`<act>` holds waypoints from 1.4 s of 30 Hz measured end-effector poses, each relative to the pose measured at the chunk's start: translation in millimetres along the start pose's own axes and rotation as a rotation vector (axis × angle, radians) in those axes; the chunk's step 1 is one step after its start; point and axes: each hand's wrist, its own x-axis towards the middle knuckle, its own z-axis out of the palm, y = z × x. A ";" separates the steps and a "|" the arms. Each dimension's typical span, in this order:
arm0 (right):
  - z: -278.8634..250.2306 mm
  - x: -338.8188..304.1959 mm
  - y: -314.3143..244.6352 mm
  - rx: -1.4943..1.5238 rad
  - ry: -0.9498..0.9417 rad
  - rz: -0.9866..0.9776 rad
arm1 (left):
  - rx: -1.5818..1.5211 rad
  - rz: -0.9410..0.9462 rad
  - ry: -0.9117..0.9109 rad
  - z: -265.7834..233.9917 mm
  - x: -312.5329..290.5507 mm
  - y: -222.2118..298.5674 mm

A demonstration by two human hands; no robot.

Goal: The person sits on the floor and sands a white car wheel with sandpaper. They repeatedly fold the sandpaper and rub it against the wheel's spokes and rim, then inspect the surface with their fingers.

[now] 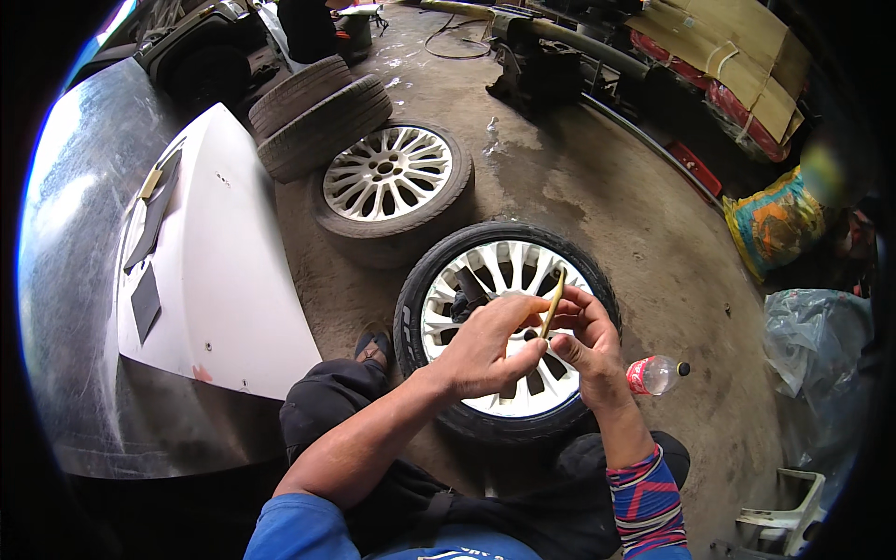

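Note:
Both of my hands are raised over a white multi-spoke wheel [435,322] with a black tyre, lying flat on the floor. Between them stands a thin yellowish strip [554,303], seen nearly edge-on, so its kind cannot be made out. My left hand [490,347] pinches it low between thumb and fingers. From the other side, my right hand [595,347] closes on it with bent fingers, partly hiding it. A dark object [469,289] rests on the wheel beside my left hand; its kind is unclear.
A second wheel [387,173] lies beyond, with stacked tyres [322,117] beside it. To the left is a white car panel [219,271] bearing grey sheets [146,303]. A plastic bottle [658,375] lies by the right hand. Plastic bags [817,345] and cardboard [728,56] line the right.

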 end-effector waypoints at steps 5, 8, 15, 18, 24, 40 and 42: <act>3.6 -1.3 -2.2 0.010 -0.013 0.030 | -0.112 -0.078 -0.028 1.0 1.1 1.3; 3.1 -1.9 -5.9 0.065 -0.034 0.055 | 0.034 -0.032 -0.051 0.1 0.5 -0.5; 2.8 -2.8 -4.3 -0.022 -0.052 0.116 | 0.110 0.024 -0.056 2.5 -0.6 -5.9; 4.8 -4.1 -2.3 -0.113 -0.022 0.081 | 0.030 -0.021 -0.053 4.4 -1.6 -3.8; 3.9 -5.0 -3.7 -0.094 0.026 0.078 | -0.106 -0.196 -0.033 3.2 -2.6 -0.6; 4.3 -6.4 -2.5 0.322 0.099 0.113 | 0.322 -0.078 0.330 2.3 3.7 -15.1; 3.4 -6.4 0.4 0.287 0.092 0.110 | 0.119 -0.099 0.212 5.7 2.9 -15.4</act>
